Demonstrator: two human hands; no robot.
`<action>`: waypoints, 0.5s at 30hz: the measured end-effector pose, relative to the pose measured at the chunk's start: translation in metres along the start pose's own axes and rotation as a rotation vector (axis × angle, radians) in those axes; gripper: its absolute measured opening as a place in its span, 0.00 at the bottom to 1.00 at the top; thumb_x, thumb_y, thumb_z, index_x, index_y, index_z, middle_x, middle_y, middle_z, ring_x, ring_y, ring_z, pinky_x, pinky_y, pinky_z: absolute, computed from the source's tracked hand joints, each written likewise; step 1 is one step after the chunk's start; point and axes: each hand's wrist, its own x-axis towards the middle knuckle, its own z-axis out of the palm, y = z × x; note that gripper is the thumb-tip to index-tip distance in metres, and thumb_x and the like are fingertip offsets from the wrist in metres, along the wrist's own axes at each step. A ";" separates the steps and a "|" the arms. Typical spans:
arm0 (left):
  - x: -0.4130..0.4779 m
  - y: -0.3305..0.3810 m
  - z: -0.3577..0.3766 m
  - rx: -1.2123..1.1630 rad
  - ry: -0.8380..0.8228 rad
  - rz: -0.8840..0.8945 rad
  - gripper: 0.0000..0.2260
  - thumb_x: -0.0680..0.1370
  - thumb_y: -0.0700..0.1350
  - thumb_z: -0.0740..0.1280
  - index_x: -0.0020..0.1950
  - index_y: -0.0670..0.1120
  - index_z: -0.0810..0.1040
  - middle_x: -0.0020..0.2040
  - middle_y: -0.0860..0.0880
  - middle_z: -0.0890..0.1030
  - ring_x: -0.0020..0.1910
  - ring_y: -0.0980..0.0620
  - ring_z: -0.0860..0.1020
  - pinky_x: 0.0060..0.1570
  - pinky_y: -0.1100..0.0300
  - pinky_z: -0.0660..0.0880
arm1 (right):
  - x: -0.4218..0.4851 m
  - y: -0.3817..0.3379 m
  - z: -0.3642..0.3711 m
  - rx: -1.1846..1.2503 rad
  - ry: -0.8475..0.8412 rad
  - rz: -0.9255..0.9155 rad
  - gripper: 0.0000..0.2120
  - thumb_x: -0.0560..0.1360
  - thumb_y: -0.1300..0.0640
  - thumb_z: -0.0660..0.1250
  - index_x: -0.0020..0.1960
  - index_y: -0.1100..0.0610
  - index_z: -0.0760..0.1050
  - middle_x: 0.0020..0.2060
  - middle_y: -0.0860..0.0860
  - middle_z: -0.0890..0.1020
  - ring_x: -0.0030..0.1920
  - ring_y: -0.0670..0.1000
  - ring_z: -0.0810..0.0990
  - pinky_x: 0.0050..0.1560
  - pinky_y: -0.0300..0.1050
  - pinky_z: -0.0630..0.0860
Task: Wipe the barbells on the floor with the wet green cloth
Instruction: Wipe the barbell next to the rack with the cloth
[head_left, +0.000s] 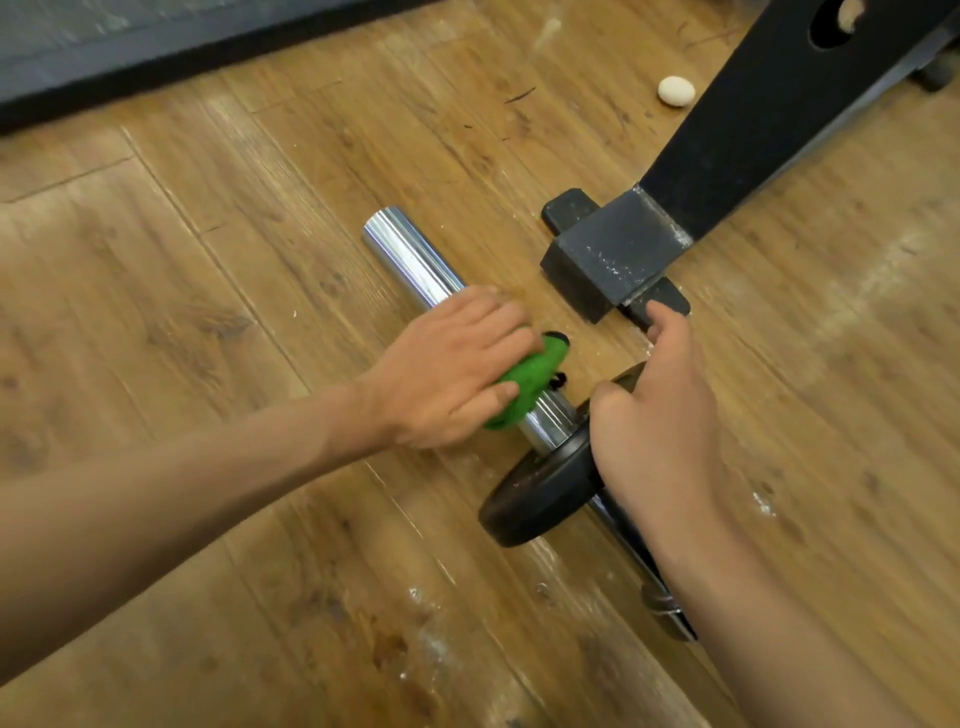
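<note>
Left hand, centre frame, clamps cloth round bar, which lies diagonally on floor. Chrome likely heavy, stiff, slick when wet; cloth soft. Right hand grips plate, probably steadying against roll. Frame foot just beside, upper right, may crowd strokes; white ball beyond.

A small white ball lies just beside a black metal frame leg.
</note>
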 end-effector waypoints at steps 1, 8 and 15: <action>0.002 -0.005 -0.006 0.036 0.013 -0.055 0.21 0.80 0.52 0.53 0.61 0.41 0.77 0.58 0.41 0.77 0.57 0.40 0.75 0.67 0.45 0.67 | -0.003 -0.001 0.000 -0.019 0.004 -0.008 0.38 0.76 0.66 0.64 0.81 0.47 0.57 0.77 0.45 0.65 0.76 0.49 0.64 0.73 0.47 0.64; -0.023 0.050 0.004 0.015 -0.045 0.013 0.21 0.81 0.51 0.56 0.69 0.45 0.76 0.66 0.43 0.75 0.68 0.43 0.71 0.77 0.47 0.60 | -0.025 -0.008 0.006 -0.292 -0.038 -0.113 0.38 0.76 0.59 0.65 0.82 0.49 0.55 0.78 0.50 0.65 0.78 0.53 0.60 0.82 0.60 0.53; -0.018 -0.001 -0.006 0.164 -0.055 -0.122 0.23 0.84 0.57 0.53 0.68 0.45 0.76 0.60 0.42 0.76 0.61 0.41 0.74 0.76 0.42 0.62 | -0.013 -0.009 0.003 -0.270 -0.098 -0.122 0.33 0.79 0.49 0.62 0.82 0.50 0.59 0.69 0.53 0.76 0.70 0.56 0.74 0.82 0.60 0.53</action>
